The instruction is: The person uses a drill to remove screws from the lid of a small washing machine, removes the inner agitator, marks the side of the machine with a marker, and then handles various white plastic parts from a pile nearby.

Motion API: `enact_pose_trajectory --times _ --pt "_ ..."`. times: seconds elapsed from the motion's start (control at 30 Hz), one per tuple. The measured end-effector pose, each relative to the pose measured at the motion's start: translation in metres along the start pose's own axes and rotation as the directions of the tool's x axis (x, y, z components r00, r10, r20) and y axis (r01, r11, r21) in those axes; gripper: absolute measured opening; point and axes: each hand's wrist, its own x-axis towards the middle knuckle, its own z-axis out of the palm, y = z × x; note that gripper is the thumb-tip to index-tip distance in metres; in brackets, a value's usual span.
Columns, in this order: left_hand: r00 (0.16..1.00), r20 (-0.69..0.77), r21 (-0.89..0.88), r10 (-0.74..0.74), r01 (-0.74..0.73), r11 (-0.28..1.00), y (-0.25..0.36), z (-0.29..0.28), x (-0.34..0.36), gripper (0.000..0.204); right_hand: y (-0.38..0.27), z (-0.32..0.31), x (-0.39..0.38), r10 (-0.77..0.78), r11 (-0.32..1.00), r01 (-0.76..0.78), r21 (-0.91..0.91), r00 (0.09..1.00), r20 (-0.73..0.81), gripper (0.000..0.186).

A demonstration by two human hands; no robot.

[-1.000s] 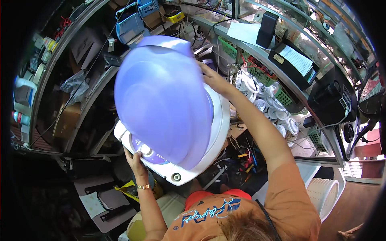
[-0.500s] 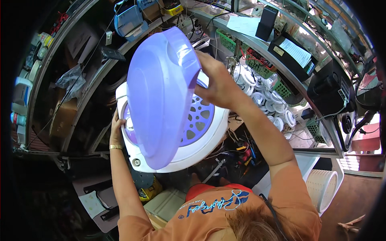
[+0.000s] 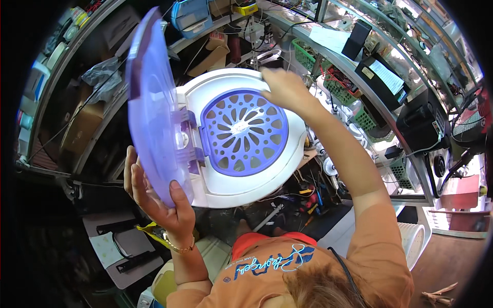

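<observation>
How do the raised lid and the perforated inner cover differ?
The lid stands tipped up on edge, while the inner cover lies set into the white body. The lid shows no cut-outs; the inner cover is pierced with many holes. The lid looks larger than the inner cover. Both are purple.

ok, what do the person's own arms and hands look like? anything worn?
Both hands bare, no gloves: left hand, right hand (slightly blurred). Gold-coloured band on the left wrist; nothing visible on the right. Short, plain orange-brown sleeves: left sleeve, right sleeve. No cables on either forearm.
</observation>
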Motion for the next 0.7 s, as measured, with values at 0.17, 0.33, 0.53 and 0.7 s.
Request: enact_pose_trajectory --times 0.17,0.33,0.53,0.7 --pt "0.969 -0.169 -0.044 -0.180 0.175 0.984 -0.012 -0.018 -0.014 0.069 0.042 0.095 -0.029 0.183 0.979 -0.159 -0.128 0.963 0.200 0.049" --pt "0.916 -0.222 -0.241 -0.334 0.281 0.929 -0.015 -0.015 -0.020 0.068 0.039 0.046 -0.019 0.191 0.962 -0.202 0.185 0.979 0.078 0.045" --pt "0.937 -0.194 -0.242 -0.291 0.242 0.940 -0.020 -0.014 -0.027 0.066 -0.061 -0.064 0.023 -0.246 0.495 -0.174 0.851 0.912 0.329 0.054" --pt "0.975 -0.127 -0.089 -0.182 0.172 0.981 -0.024 -0.016 -0.032 0.070 -0.131 -0.070 0.045 -0.571 0.428 0.078 0.900 0.796 0.203 0.064"
